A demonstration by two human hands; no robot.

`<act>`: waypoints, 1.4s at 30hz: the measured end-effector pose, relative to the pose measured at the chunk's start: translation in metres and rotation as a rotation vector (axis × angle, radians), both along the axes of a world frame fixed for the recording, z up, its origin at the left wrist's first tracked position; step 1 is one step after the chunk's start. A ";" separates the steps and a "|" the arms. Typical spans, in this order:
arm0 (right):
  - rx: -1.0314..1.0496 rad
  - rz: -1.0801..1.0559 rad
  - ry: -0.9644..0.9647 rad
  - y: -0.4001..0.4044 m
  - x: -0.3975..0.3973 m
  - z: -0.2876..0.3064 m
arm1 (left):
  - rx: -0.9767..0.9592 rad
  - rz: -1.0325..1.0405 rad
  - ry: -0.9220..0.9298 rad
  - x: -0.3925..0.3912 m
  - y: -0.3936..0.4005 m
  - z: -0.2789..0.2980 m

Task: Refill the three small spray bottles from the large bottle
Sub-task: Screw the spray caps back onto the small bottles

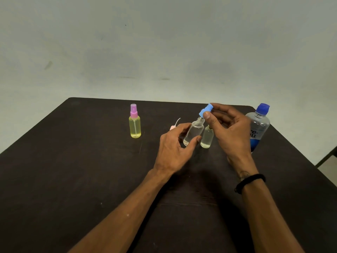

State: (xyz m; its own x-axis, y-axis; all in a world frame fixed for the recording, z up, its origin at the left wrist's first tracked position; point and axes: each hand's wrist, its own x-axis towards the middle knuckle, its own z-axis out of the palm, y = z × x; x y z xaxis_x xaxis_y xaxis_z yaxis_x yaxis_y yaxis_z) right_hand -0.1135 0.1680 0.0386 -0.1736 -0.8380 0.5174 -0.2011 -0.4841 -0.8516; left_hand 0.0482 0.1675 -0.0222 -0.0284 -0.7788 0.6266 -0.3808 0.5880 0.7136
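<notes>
My left hand (173,145) grips a clear small spray bottle (194,131), tilted to the right and nearly empty. Above its open neck, my right hand (228,130) pinches the blue spray cap (206,110), whose tube still reaches into the bottle. A second uncapped small bottle (207,137) with a little yellowish liquid stands just right of it. A yellow small bottle with a pink cap (135,124) stands upright to the left. The large clear bottle (259,125), blue-capped and blue-labelled, stands at the right, partly behind my right hand.
A loose pink spray cap with its white tube (174,125) lies on the dark table (73,170), partly hidden behind my left hand. The table's far edge runs just behind the bottles, with a pale wall beyond. A dark frame shows at the far right.
</notes>
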 end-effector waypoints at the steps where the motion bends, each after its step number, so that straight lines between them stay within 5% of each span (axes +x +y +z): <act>1: 0.010 0.005 0.007 0.000 0.000 0.000 | -0.006 -0.002 -0.001 0.000 0.000 0.000; 22: 0.105 -0.037 0.037 0.003 0.002 0.001 | -0.043 -0.003 0.010 -0.001 0.000 0.000; 32: 0.161 0.206 -0.117 0.003 -0.002 0.001 | -0.036 -0.032 0.057 0.001 0.002 0.003; 42: 0.143 0.092 -0.122 0.002 -0.002 -0.001 | 0.019 -0.072 0.063 -0.003 0.006 0.004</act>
